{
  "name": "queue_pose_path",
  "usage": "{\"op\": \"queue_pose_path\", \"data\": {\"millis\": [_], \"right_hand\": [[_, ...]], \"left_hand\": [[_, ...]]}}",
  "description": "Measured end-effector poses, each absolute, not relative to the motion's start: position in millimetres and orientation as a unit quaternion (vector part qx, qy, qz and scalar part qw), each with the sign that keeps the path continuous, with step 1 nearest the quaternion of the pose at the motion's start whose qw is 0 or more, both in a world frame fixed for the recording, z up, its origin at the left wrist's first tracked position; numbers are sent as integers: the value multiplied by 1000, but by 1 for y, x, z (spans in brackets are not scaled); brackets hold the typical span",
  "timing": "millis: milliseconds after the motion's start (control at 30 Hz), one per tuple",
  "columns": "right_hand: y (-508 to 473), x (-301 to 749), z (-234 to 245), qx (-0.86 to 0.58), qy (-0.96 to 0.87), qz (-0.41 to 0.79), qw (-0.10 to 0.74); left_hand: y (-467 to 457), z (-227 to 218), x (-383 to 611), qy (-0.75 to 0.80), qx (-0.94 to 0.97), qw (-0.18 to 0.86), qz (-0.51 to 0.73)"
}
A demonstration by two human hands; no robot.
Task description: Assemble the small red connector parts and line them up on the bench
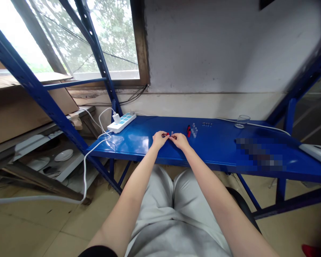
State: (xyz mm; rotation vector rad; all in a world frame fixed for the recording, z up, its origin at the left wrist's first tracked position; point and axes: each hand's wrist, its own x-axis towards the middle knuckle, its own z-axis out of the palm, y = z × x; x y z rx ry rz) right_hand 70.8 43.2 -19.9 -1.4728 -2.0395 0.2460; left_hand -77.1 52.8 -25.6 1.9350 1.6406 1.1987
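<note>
Close together at the front of the blue table (216, 142), my two hands nearly meet. My left hand (159, 139) is closed around a small red and black piece (167, 134), its exact kind too small to make out. Fingers of my right hand (179, 140) pinch a small clear tube (172, 133), which points upward. Just to the right stand several clear small tubes (194, 131), with red and black pieces (189, 132) beside them. Farther back lies a row of tiny dark pieces (207, 124).
A white power strip (121, 122) with a plugged-in cable (85, 167) sits at the left end. Toward the back right is a clear glass cup (242, 122). A blurred-out object (259, 153) and a white device (317, 154) occupy the right. Blue rack posts (92, 39) frame the table.
</note>
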Motion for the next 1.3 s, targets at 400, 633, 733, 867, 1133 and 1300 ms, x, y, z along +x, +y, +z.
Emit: {"op": "queue_pose_path", "data": {"millis": [400,633,733,867,1133,1300], "right_hand": [[40,71,-16,-575,-765,84,278],[36,72,-14,-582,-762,81,271],[33,72,-13,-587,-754,81,281],[30,73,-11,-586,-724,122,344],[20,80,-3,-568,-634,162,498],[19,81,-1,-583,-627,158,492]], "left_hand": [[49,-21,-75,612,695,132,353],[44,-16,-74,617,700,129,336],[44,-18,-74,608,687,139,372],[42,-15,-76,584,613,199,494],[34,-6,-80,556,537,224,594],[35,-10,-77,540,591,182,571]]}}
